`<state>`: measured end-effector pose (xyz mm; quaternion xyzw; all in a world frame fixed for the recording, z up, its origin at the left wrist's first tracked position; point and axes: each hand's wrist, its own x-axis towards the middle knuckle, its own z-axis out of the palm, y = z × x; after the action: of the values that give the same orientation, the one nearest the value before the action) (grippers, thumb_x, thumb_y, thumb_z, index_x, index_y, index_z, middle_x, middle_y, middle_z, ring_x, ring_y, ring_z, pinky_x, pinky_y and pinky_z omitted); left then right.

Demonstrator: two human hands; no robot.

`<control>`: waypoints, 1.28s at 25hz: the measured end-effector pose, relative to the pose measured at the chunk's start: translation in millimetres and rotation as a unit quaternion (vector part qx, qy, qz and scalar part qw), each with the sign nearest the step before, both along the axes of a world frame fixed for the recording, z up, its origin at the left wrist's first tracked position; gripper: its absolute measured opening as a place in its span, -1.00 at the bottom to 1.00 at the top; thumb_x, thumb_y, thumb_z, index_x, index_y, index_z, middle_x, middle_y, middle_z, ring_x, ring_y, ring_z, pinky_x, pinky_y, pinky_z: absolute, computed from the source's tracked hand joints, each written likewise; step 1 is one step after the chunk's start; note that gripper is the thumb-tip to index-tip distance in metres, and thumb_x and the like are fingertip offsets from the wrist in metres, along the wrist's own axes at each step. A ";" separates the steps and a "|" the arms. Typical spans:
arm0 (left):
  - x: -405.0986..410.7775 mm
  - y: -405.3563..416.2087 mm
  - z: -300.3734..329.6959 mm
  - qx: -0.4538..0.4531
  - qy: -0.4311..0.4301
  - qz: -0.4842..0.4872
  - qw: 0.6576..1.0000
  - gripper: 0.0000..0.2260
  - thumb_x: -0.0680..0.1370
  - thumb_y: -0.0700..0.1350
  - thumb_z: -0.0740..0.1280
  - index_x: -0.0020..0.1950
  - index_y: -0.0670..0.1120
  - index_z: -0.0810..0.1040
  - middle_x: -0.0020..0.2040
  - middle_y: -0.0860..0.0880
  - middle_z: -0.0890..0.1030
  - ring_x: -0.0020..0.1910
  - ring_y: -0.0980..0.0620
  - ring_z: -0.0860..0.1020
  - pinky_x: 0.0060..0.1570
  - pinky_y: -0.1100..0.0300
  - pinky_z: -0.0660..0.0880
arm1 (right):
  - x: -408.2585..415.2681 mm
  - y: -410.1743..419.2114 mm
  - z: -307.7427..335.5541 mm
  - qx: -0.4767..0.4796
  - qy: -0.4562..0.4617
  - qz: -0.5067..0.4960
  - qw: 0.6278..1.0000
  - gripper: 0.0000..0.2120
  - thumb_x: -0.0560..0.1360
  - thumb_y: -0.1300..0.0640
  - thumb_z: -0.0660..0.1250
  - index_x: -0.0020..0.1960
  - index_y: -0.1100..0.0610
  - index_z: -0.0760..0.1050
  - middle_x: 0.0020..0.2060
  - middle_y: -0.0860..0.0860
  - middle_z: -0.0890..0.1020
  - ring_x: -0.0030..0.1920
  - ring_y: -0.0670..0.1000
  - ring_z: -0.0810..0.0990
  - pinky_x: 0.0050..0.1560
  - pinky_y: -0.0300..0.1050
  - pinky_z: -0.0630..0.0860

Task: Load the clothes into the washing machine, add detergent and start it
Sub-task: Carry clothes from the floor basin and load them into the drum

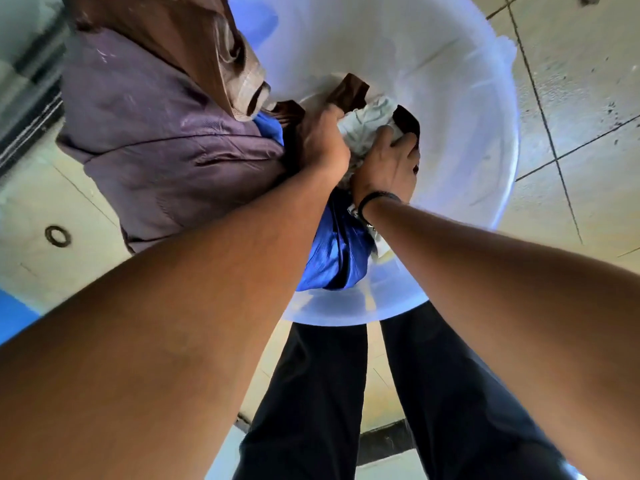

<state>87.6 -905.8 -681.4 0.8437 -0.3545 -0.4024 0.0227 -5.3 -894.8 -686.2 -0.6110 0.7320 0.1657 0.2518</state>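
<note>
A big white plastic tub (450,81) stands on the floor below me. Both my hands reach into it and hold one bundle of clothes. My left hand (323,140) grips dark brown cloth (349,90) beside a white garment (369,123). My right hand (389,164), with a black band on its wrist, grips the white garment from the right. A purple garment (156,143) and a light brown one (194,39) hang from the bundle over the tub's left side. Blue cloth (336,251) hangs below my wrists. No washing machine or detergent is in view.
The floor is pale tile with dark joints (571,109). A round metal drain ring (58,236) lies on the left. My legs in dark trousers (433,393) stand just behind the tub. A blue surface (14,317) shows at the left edge.
</note>
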 end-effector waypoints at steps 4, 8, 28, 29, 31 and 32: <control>1.8 0.7 0.8 -0.013 -0.012 0.008 1.000 -0.76 0.59 -0.21 0.34 0.23 -0.04 0.66 0.24 -0.11 0.63 0.25 -0.12 0.54 0.15 0.20 0.40 | -8.9 -12.6 2.5 0.016 -0.026 -0.003 1.000 -0.66 0.58 0.34 0.09 0.30 0.13 0.39 0.24 0.17 0.44 0.25 0.26 0.42 -0.01 0.12 0.46; -3.4 4.4 37.3 -0.013 -0.031 -0.039 0.999 -0.75 0.65 -0.11 0.26 0.28 -0.15 0.56 0.26 -0.20 0.58 0.30 -0.23 0.49 0.23 0.00 0.39 | -13.5 -17.0 52.0 0.031 -0.066 0.000 0.997 -0.73 0.59 0.25 0.13 0.28 0.15 0.37 0.25 0.18 0.42 0.11 0.29 0.53 -0.13 0.04 0.35; 10.6 127.0 427.0 -0.275 -0.026 0.078 0.958 -0.72 0.49 -0.07 0.51 -0.18 -0.12 0.43 -0.28 -0.03 0.47 -0.30 -0.03 0.37 -0.35 0.04 0.32 | -48.0 0.0 444.9 -0.105 -0.272 0.228 0.929 -0.72 0.49 -0.01 0.18 -0.01 0.18 0.48 -0.41 0.05 0.47 -0.38 0.23 0.49 -0.33 -0.11 0.26; 16.5 131.6 453.0 -0.293 -0.038 0.073 0.953 -0.76 0.48 -0.12 0.51 -0.19 -0.14 0.46 -0.27 -0.05 0.49 -0.29 -0.02 0.38 -0.34 0.04 0.34 | -47.7 -2.3 471.2 -0.116 -0.262 0.266 0.920 -0.71 0.48 -0.05 0.21 0.00 0.17 0.49 -0.40 0.06 0.49 -0.37 0.22 0.50 -0.32 -0.12 0.28; 32.2 140.6 500.7 -0.324 -0.031 0.060 0.944 -0.84 0.47 -0.17 0.49 -0.17 -0.18 0.53 -0.25 -0.06 0.53 -0.29 -0.02 0.42 -0.35 0.03 0.41 | -46.6 -7.8 516.1 -0.152 -0.251 0.324 0.899 -0.72 0.51 -0.05 0.24 0.02 0.16 0.51 -0.29 0.13 0.60 -0.29 0.23 0.55 -0.31 -0.10 0.36; 39.4 144.9 520.8 -0.333 -0.026 0.045 0.941 -0.85 0.48 -0.16 0.49 -0.14 -0.18 0.56 -0.23 -0.04 0.55 -0.30 -0.01 0.46 -0.35 0.04 0.44 | -46.0 -10.2 536.6 -0.167 -0.248 0.350 0.888 -0.73 0.53 -0.03 0.22 0.00 0.16 0.52 -0.22 0.17 0.61 -0.22 0.25 0.56 -0.28 -0.06 0.42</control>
<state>127.0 -760.9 -160.6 0.8131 -0.4302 -0.2379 0.3116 -51.2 -905.0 -149.7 -0.8817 0.4012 -0.0389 0.2453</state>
